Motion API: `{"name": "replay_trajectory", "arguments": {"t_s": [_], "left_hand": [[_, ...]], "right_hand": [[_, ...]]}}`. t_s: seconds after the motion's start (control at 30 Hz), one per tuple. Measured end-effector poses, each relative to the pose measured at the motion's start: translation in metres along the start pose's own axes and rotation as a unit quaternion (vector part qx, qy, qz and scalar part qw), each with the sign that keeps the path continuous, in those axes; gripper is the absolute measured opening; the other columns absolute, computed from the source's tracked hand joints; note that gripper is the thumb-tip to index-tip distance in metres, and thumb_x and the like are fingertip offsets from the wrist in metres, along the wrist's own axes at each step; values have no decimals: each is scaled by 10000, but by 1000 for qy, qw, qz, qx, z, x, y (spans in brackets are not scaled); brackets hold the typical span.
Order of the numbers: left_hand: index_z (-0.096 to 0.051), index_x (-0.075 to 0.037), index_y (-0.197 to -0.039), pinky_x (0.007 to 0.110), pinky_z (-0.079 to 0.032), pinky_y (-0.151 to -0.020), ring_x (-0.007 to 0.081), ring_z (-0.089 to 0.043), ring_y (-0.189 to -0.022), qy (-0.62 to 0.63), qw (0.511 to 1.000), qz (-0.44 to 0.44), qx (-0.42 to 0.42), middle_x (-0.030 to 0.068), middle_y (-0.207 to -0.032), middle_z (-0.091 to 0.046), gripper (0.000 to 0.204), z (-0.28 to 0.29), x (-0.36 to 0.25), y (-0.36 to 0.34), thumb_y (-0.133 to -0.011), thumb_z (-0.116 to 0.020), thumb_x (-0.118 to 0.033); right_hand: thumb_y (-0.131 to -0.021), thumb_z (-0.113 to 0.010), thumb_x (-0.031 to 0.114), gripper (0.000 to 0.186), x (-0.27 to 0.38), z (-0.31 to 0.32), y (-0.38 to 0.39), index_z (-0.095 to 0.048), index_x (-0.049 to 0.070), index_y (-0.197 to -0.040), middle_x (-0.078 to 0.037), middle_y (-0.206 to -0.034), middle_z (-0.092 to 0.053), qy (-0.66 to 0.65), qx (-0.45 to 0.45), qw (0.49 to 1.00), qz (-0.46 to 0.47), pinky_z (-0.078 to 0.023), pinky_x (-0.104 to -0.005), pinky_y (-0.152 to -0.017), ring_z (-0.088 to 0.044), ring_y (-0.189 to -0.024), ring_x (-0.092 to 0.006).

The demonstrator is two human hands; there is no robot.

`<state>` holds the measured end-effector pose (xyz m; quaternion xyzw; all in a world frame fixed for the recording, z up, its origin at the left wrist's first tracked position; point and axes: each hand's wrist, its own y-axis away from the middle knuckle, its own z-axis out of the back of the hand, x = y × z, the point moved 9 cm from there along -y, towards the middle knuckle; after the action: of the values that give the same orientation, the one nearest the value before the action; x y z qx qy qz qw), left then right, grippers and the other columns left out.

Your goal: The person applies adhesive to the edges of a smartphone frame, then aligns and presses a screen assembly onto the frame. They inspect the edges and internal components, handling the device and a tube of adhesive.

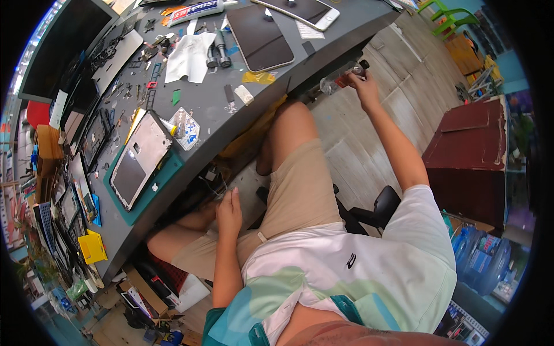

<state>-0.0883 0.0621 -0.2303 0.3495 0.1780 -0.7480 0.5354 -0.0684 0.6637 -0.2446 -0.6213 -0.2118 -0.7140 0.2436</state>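
Out to the right, past the desk edge, my right hand (365, 91) is closed around a clear plastic bottle (336, 82). The bottle lies tilted on its side, and a dark cap-like end shows beside my fingers. My left hand (229, 212) is held low over my lap, next to the desk's front edge. Its fingers point upward, fairly straight and close together, and I see nothing in them. Nearest to it on the desk, a phone or tablet housing (141, 155) rests on a green mat (173, 167).
The grey desk (202, 101) carries a dark-screened tablet (261, 37), a white phone (306, 11), white tissue (187, 57), screwdrivers (219, 46), a glue tube (195, 10) and several small parts. A monitor (66, 46) stands at left. A dark red box (470, 155) and water bottles (482, 259) are at right.
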Motion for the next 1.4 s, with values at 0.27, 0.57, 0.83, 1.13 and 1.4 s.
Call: {"name": "replay_trajectory", "arguments": {"t_s": [0.27, 0.57, 0.83, 1.13, 1.4], "left_hand": [[-677, -44, -1122, 458, -517, -692, 376, -652, -716, 84, 996, 12, -28, 193, -820, -669, 179, -20, 15, -25, -1075, -615, -205], [-686, -46, -1247, 452, -549, -770, 359, -691, -841, 42, 992, 2, 120, 187, -925, -697, 356, -48, 22, -20, -1001, -713, -302], [-676, -40, -1273, 474, -559, -847, 388, -710, -955, 42, 994, -11, 103, 203, -1084, -712, 431, -39, 26, -8, -1001, -700, -373], [-695, 11, -997, 517, -543, -861, 455, -673, -987, 69, 985, -35, 153, 237, -1078, -686, 281, -44, 28, -6, -1025, -647, -265], [-640, 16, -962, 546, -521, -864, 481, -654, -1013, 93, 981, -83, 148, 251, -1061, -671, 299, -18, 7, -29, -1056, -612, -266]], "right_hand": [[-831, -845, 165, 575, 3, -93, -28, -588, -60, -1293, -214, -1221, -690, 146, -45, 970, 190, -560, -399, -948, -710, -1092, -330], [-860, -813, 190, 518, -23, -93, -59, -626, -74, -1265, -264, -1202, -724, 185, 15, 960, 211, -538, -434, -974, -709, -1121, -394], [-958, -753, 335, 403, 0, -85, 106, -735, -34, -797, -185, -724, -717, 419, 331, 845, 9, -534, -439, -692, -693, -674, -322], [-1035, -670, 166, 175, 356, -204, 213, -707, 9, -967, -39, -814, -672, 261, 454, 818, 238, -457, -284, -613, -603, -690, -133], [-970, -769, 381, 473, 413, -324, 81, -724, -1, -1245, -119, -1071, -765, 412, 227, 704, 533, -537, -330, -819, -709, -915, -226]]}}
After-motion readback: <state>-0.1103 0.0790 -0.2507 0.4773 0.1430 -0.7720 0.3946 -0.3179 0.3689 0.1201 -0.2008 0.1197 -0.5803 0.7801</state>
